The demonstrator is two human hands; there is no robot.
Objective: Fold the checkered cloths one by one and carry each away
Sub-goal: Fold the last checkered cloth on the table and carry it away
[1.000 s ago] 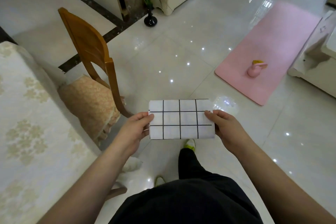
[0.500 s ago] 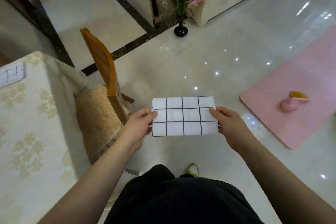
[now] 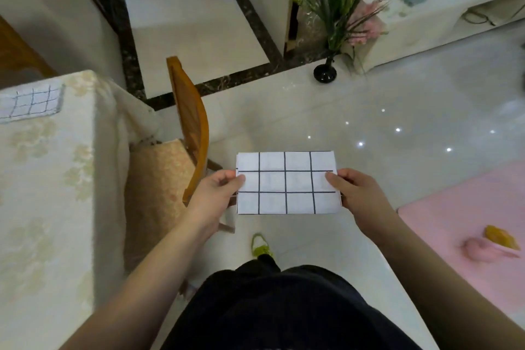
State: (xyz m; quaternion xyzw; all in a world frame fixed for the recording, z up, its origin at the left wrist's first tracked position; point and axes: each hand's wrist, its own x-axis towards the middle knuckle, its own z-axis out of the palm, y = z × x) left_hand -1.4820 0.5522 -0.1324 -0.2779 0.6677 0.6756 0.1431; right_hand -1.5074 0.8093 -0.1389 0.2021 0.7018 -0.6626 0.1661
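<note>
A folded white cloth with black grid lines [image 3: 287, 182] is held flat in front of me, above the tiled floor. My left hand [image 3: 216, 193] pinches its left edge, thumb on top. My right hand [image 3: 356, 193] pinches its right edge the same way. A second checkered cloth [image 3: 31, 102] lies on the table [image 3: 48, 179] at the far left, partly cut off by the frame edge.
A wooden chair [image 3: 190, 128] with a cushioned seat stands between the table and me. A black vase with grass [image 3: 325, 72] sits on the floor ahead. A pink mat [image 3: 468, 216] with a pink and yellow toy [image 3: 483, 247] lies at right. A white low cabinet [image 3: 443, 8] stands behind.
The view has swung left: the table, the second cloth and the chair have come further into view, and the pink mat slid right. Both hands keep the same hold on the cloth.
</note>
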